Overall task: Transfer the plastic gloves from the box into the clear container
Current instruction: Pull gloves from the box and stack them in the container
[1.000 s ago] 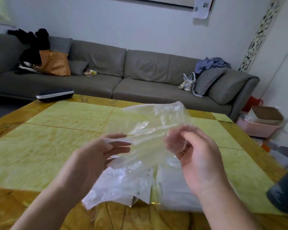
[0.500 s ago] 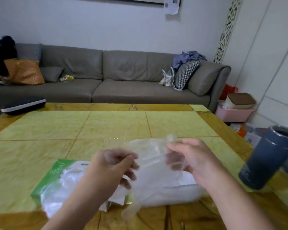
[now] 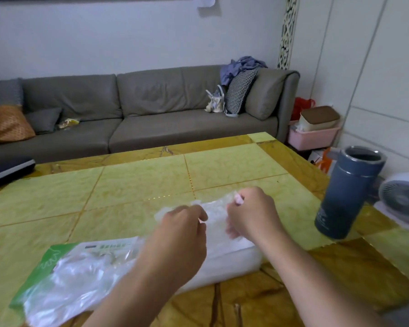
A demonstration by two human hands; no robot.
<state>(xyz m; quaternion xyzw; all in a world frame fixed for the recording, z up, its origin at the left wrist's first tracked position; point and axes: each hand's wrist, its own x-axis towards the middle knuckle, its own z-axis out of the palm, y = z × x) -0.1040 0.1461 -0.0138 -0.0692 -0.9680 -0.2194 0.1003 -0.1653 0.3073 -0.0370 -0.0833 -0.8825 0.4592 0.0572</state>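
Observation:
A thin clear plastic glove (image 3: 214, 210) is stretched between my two hands just above the table. My left hand (image 3: 180, 234) pinches its left side and my right hand (image 3: 250, 213) grips its right side with curled fingers. Under and in front of my hands lies a clear container (image 3: 236, 260), milky white, partly hidden by my forearms. To its left lies the glove packet (image 3: 76, 274), a green-edged plastic bag with more crumpled clear gloves inside.
A dark blue open flask (image 3: 347, 194) stands near the table's right edge. The yellow-green tiled table (image 3: 139, 180) stretches away toward a grey sofa (image 3: 151, 109). A white fan (image 3: 404, 201) sits beyond the right edge, a black case (image 3: 5, 171) at far left.
My hands have come down and closer together, bunching the glove low over the container. The view has swung right and down, bringing the flask and packet fully into sight.

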